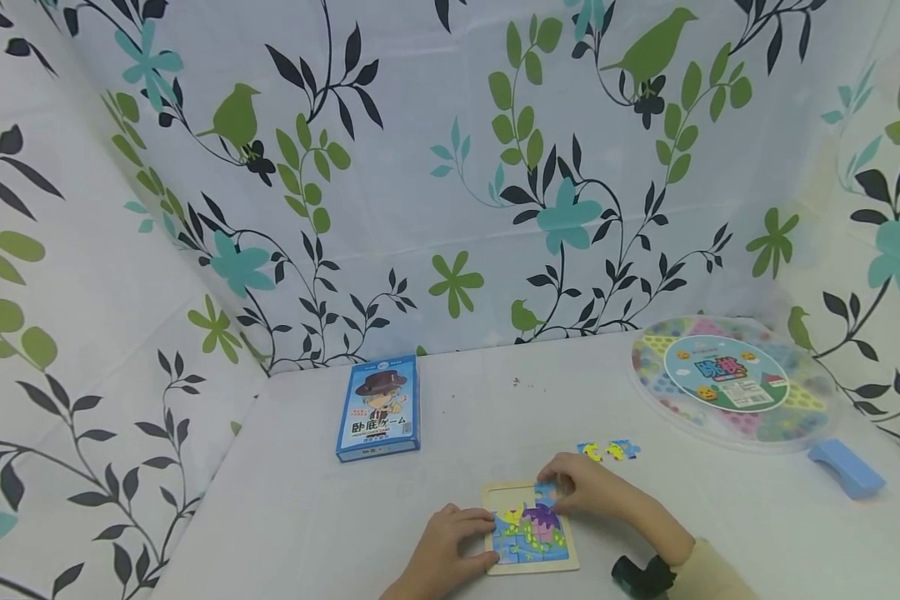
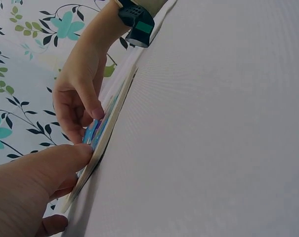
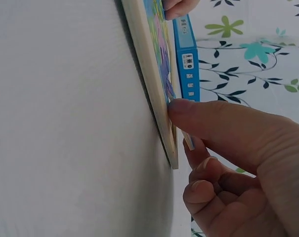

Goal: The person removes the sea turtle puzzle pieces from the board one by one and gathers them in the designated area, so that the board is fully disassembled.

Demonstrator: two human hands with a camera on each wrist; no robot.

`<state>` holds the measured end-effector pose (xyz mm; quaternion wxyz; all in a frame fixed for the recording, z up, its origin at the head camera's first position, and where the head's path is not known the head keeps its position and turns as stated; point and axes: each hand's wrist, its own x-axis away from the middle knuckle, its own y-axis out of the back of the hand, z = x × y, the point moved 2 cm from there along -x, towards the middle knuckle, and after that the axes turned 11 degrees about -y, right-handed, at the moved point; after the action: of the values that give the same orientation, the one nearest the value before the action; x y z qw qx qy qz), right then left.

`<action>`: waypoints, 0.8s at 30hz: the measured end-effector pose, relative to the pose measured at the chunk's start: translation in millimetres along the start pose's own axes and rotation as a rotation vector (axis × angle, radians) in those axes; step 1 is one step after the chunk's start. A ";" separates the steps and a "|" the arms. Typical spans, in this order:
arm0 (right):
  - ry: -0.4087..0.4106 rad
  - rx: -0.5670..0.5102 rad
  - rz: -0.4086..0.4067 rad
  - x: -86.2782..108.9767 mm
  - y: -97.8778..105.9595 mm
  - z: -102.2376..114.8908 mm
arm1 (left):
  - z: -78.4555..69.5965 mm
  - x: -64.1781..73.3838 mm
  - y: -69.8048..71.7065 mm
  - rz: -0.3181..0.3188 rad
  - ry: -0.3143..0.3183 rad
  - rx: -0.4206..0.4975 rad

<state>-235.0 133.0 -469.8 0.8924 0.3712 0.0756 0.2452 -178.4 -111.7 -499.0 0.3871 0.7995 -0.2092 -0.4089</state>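
Note:
A small jigsaw puzzle in a wooden tray [image 1: 532,570] lies on the table, its lower part filled with colourful pieces and bare wood showing at the upper left. My left hand [image 1: 452,546] holds the tray's left side, fingers at the upper edge and thumb near the lower corner. At the upper right corner, my right hand [image 1: 588,487] pinches a blue puzzle piece [image 1: 545,493]. In the right wrist view, the thin edge of that piece [image 3: 189,142] shows tilted between thumb and index finger. Two loose puzzle pieces [image 1: 622,450] lie just beyond the right hand.
A blue card game box [image 1: 379,408] lies at the back left. At the back right is a round clear bead case [image 1: 727,375], with a light blue block-like object [image 1: 846,468] in front of it. Patterned cloth [image 1: 450,167] walls in the table's back and sides.

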 end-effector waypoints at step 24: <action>0.045 0.012 -0.043 3.3 8.8 -1.8 | -0.2 -0.6 -0.3 0.044 0.042 0.007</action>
<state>-236.0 141.1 -464.8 0.8933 0.3693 0.1051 0.2338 -178.6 -111.0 -498.8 0.3976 0.8045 -0.2198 -0.3826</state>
